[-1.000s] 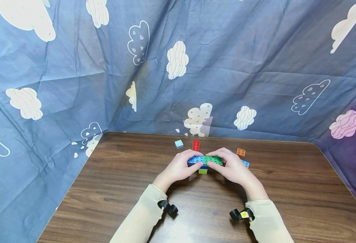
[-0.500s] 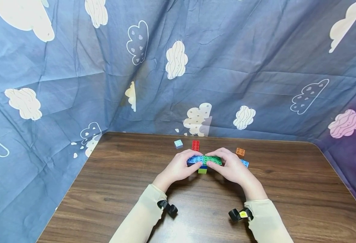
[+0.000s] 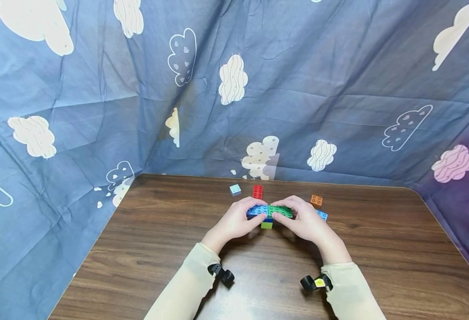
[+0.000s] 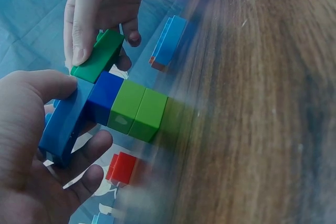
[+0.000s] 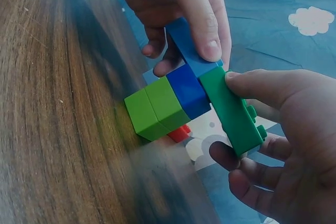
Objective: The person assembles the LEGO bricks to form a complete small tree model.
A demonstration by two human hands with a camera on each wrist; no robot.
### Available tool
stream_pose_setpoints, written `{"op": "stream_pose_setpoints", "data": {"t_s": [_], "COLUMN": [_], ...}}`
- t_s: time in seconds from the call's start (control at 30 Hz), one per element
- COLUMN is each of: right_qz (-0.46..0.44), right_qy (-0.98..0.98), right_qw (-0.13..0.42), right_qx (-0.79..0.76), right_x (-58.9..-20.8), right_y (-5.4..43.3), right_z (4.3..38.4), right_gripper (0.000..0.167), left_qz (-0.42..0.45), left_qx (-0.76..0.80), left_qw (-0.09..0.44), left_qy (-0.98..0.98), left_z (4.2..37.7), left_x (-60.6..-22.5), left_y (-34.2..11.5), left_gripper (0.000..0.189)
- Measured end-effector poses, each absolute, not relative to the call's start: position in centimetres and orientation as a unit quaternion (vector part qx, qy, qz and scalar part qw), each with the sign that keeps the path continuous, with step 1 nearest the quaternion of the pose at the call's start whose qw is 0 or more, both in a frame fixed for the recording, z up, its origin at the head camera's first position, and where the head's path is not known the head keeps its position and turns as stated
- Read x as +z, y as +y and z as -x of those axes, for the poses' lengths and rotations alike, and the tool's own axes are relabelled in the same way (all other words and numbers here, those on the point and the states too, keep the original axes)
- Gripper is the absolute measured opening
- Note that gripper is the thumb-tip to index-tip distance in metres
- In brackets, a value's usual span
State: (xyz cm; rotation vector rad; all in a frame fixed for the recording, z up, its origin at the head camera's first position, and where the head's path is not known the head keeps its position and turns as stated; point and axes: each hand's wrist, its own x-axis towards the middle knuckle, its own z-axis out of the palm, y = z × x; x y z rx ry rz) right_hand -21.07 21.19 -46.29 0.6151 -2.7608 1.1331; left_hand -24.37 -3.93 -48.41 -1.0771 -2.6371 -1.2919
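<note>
A tower of building blocks stands on the table in front of me: two lime green blocks [image 4: 137,109] stacked, a dark blue block [image 4: 106,98] above them. On top, a long blue block [image 3: 257,210] and a long green block [image 3: 281,210] lie end to end, jutting out to either side. My left hand [image 3: 234,219] pinches the blue block, thumb on its near side and fingers at the far side. With thumb and fingers, my right hand [image 3: 307,222] grips the green block the same way. In the head view, the hands hide part of both long blocks.
Behind the tower lie a red block [image 3: 258,191] and a pale blue block [image 3: 235,190]. To the right of my right hand are an orange block [image 3: 316,201] and a blue block [image 3: 322,215], partly hidden. A cloth backdrop [image 3: 202,133] rises at the table's back edge.
</note>
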Motion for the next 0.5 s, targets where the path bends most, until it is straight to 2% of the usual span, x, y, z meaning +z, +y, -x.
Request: {"op": "stream_pose_setpoints", "data": {"t_s": [0.5], "right_qz": [-0.181], "right_qy": [-0.912], "right_qw": [0.039], "right_qx": [0.365], "right_x": [-45.64], "right_y": [20.80], "right_z": [20.64], "right_gripper": [0.026], "left_qz": [0.347], "left_qx": [-0.410], "left_qw": [0.008], "left_qy": [-0.844], "left_z": [24.41], "left_x": [-48.65], "left_y": [-3.90], "left_gripper": [0.032]}}
